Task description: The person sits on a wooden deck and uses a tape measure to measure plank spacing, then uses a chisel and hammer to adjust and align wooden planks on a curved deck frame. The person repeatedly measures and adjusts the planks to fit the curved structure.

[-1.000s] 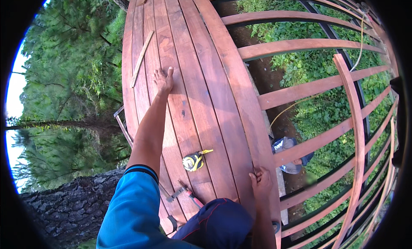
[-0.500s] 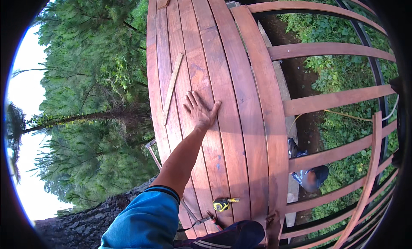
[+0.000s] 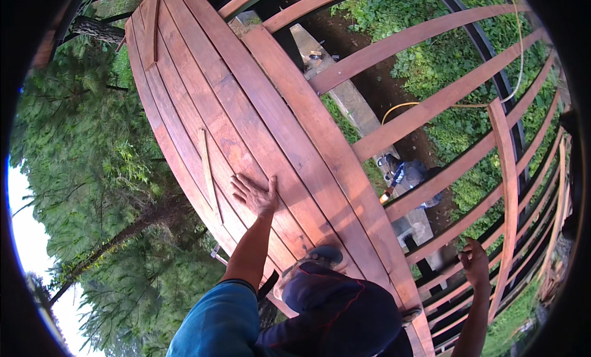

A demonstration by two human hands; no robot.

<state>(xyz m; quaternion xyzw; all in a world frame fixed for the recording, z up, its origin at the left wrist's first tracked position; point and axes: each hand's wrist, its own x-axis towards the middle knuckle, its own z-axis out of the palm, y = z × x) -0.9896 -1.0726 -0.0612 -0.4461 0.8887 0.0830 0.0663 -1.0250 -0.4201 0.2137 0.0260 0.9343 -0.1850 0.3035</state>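
My left hand [image 3: 255,196] lies with spread fingers on the reddish wooden deck boards [image 3: 301,163], bearing nothing in its grasp. Just beyond its fingertips rests a thin wooden strip [image 3: 209,175], set at a slant across the boards. My right hand [image 3: 475,266] is raised over the open framing at the right, touching nothing. Its fingers are loosely bent and apart, with no object visible in them. My bent leg in dark trousers [image 3: 335,311] and a foot in a dark sandal [image 3: 326,253] are on the deck between my arms.
Right of the deck edge, spaced wooden joists [image 3: 425,114] span a drop to soil and greenery. A loose plank [image 3: 508,197] crosses them. Another person [image 3: 409,175] works below beside a concrete beam [image 3: 354,104]. A yellow hose [image 3: 403,104] runs over the joists. Another board [image 3: 152,34] lies far ahead.
My right hand has left the deck edge and risen outward over the joists. My leg and foot have come forward, and the tape measure is out of sight. The view has turned.
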